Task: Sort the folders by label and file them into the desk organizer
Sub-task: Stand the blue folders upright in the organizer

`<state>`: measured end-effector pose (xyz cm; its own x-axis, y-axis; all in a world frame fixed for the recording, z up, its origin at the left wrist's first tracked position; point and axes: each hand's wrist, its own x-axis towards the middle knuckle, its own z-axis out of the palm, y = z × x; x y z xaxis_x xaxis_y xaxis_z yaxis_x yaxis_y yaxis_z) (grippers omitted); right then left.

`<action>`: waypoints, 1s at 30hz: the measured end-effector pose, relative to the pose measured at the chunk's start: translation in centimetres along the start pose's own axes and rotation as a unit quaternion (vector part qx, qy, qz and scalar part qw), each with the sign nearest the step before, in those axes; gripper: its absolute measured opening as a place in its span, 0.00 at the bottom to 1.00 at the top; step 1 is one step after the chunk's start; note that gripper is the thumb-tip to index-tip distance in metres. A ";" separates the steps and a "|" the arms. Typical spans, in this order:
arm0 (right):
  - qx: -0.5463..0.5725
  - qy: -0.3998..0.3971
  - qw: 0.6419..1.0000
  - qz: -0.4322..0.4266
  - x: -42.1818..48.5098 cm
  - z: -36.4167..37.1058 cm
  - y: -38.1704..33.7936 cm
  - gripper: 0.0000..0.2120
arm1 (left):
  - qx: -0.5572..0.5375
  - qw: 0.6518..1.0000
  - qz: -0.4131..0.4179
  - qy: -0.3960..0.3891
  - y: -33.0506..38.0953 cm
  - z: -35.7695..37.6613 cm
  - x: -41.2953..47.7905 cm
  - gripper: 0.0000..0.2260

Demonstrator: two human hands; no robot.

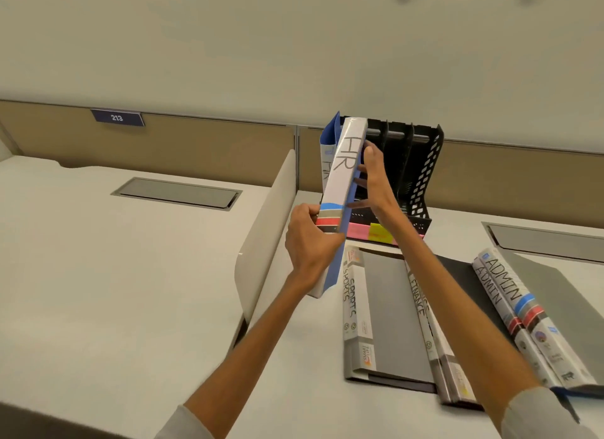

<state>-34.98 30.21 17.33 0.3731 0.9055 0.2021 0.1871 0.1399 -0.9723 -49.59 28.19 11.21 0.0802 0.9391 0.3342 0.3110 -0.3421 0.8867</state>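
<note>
A blue folder with a white spine marked HR (343,173) is tilted at the left end of the black desk organizer (421,177). My left hand (310,239) grips its lower end. My right hand (372,180) lies against the folder's right side with straight fingers. Behind it stands another blue folder (328,151), in the leftmost slot. On the desk lie grey folders marked SPORTS (379,314), FINANCE (434,334) and two marked ADMIN (529,314).
Pink and yellow sticky labels (372,231) run along the organizer's front edge. A white divider panel (268,229) stands to the left, with a second desk beyond it. Cable hatches (178,193) sit in both desks. A sign reads 213 (117,117).
</note>
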 end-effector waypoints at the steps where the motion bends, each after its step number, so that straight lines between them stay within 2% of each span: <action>1: -0.007 -0.001 1.000 -0.010 0.2 -0.6 -1.0 0.23 | -0.010 1.000 0.011 0.004 0.1 0.5 -0.1 0.26; 6: -0.057 0.012 0.996 -0.062 1.3 -3.3 -5.3 0.23 | -0.039 0.996 0.074 0.020 0.9 3.3 -0.6 0.26; 11: -0.105 0.017 0.989 -0.106 3.6 -4.3 -8.8 0.22 | -0.059 0.993 0.081 0.057 2.0 5.9 1.3 0.26; 15: -0.103 0.015 0.988 -0.118 6.4 -4.5 -11.0 0.17 | -0.074 0.989 0.099 0.081 1.9 7.4 4.7 0.24; 19: -0.151 0.018 0.979 -0.137 9.9 -3.7 -11.8 0.12 | -0.059 0.987 0.114 0.094 0.8 9.3 8.2 0.24; 24: -0.223 0.011 0.964 -0.145 14.2 -1.6 -9.9 0.08 | -0.042 0.993 0.094 0.061 -2.4 11.6 11.5 0.25; 30: -0.266 0.013 0.954 -0.141 17.8 -0.6 -6.0 0.04 | -0.063 0.996 0.038 -0.052 -7.5 13.0 13.0 0.32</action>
<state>-28.93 45.27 26.85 0.2610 0.8508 0.4561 0.7145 0.1474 -0.6839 -38.60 43.43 4.73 0.1982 0.9063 0.3732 0.1791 -0.4078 0.8953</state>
